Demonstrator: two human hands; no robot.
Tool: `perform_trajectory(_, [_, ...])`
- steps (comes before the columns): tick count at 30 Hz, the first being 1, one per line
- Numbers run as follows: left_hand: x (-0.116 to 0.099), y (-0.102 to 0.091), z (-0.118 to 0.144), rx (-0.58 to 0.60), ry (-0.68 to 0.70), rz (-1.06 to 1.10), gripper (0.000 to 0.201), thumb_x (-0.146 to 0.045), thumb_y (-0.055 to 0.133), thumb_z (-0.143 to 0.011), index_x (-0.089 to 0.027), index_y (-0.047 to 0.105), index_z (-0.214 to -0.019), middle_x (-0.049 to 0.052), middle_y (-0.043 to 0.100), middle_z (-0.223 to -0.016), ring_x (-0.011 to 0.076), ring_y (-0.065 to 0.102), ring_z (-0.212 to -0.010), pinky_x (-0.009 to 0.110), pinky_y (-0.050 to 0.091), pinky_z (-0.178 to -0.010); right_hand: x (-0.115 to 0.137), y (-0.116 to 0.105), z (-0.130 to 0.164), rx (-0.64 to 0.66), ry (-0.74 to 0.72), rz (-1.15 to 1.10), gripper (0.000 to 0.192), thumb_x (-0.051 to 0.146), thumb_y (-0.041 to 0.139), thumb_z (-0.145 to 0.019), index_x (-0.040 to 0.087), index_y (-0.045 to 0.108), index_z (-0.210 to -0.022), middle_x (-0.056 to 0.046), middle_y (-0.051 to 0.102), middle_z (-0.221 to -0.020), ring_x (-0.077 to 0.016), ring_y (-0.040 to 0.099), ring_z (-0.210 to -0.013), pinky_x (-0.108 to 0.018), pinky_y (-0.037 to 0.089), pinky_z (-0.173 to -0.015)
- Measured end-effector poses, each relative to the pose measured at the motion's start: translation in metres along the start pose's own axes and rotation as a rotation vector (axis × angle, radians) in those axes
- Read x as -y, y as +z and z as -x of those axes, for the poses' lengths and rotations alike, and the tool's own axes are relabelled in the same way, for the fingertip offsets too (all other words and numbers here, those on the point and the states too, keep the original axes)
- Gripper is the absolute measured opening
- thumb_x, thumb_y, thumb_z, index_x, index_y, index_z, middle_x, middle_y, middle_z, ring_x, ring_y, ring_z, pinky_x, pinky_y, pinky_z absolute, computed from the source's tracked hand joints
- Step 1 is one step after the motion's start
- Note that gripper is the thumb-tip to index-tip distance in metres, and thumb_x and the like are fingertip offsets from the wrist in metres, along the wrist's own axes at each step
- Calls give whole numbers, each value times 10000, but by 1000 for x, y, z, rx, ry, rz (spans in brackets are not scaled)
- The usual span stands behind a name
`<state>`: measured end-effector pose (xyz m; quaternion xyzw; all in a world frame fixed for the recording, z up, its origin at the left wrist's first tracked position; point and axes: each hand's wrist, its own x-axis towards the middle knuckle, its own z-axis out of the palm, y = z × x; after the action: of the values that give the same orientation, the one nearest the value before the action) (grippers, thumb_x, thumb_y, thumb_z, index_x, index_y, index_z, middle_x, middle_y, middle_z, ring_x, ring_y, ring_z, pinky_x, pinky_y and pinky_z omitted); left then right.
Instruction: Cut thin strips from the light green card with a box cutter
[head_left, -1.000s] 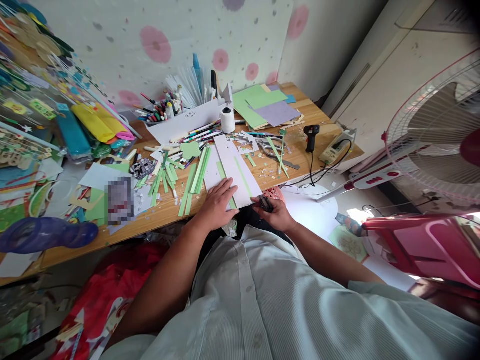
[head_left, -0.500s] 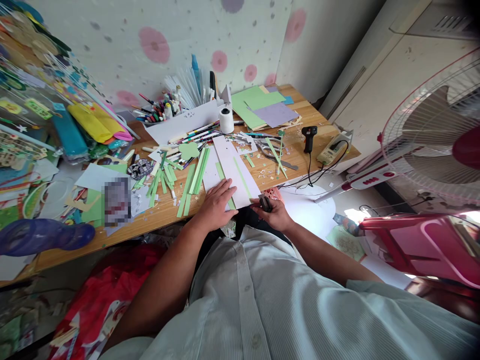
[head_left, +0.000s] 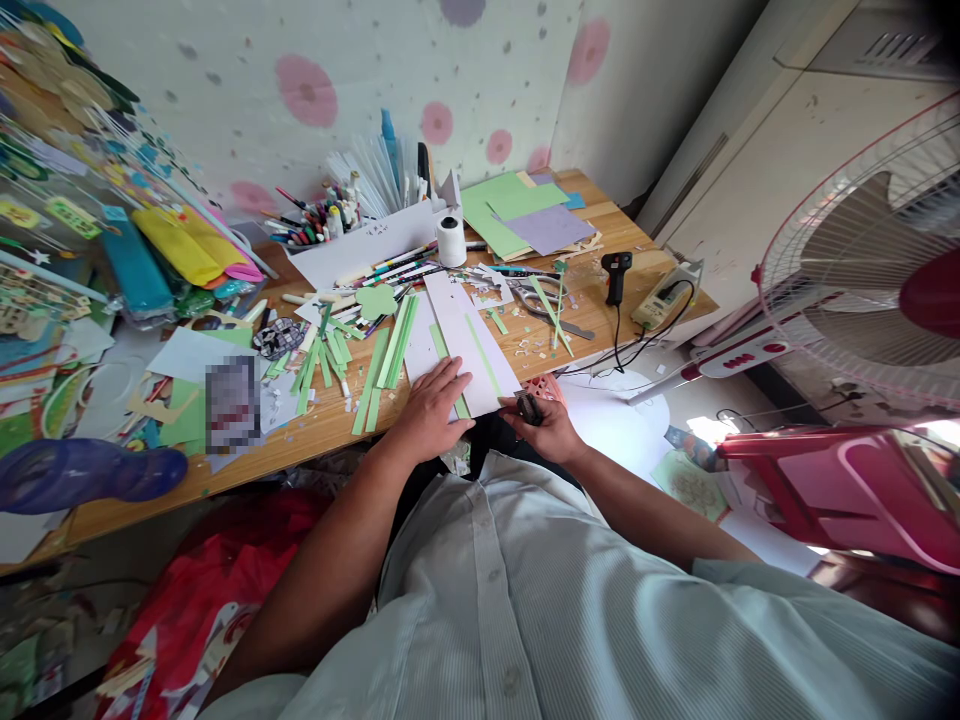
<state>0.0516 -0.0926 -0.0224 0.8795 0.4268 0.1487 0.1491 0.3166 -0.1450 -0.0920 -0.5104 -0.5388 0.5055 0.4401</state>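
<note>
My left hand (head_left: pixel 431 408) lies flat, fingers spread, pressing the near end of a long white strip of card (head_left: pixel 465 335) on the wooden desk (head_left: pixel 315 430). Thin green paper strips (head_left: pixel 480 352) lie on and beside that card. My right hand (head_left: pixel 546 428) is at the card's near right corner, closed around a small dark tool (head_left: pixel 529 407) that looks like a craft knife. Its tip sits at the card's edge.
More cut green strips (head_left: pixel 379 365), a white thread spool (head_left: pixel 451 240), a box of pens (head_left: pixel 352 240), scissors (head_left: pixel 536 295), a black glue gun (head_left: pixel 617 275) with cable, and coloured paper sheets (head_left: pixel 517 215) cover the desk. A fan (head_left: pixel 870 270) stands right, a red chair (head_left: pixel 847 480) below it.
</note>
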Motion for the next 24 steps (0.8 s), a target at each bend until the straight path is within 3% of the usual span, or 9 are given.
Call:
perform_trajectory(9, [-1,-1,-1,22,-12,-2,767,-254,841,-878,-204,544,-1583,160,385,-1781,345,311,-1681,571,315,-1364,-5,-1,0,-13,-68,33,454,592,813,-929,184,848,-1123,-36,740,-759,-173,651,-594,-311,576,-602])
perform_trajectory(14, [-5,-4,-1,22,-28,2,775,-242,853,-864,-194,553,-1577,163,393,-1776,350,309,-1680,571,298,-1375,-6,3,0,-24,-67,5,439,556,822,-928,199,855,-1181,-30,729,-769,-171,631,-596,-301,558,-574])
perform_trajectory(24, [-5,-3,3,11,-78,17,789,-213,850,-849,-223,546,-1577,153,401,-1775,354,320,-1675,589,321,-1358,-11,8,0,-25,-57,23,384,568,800,-947,220,854,-1099,-30,714,-728,-170,598,-573,-294,542,-544])
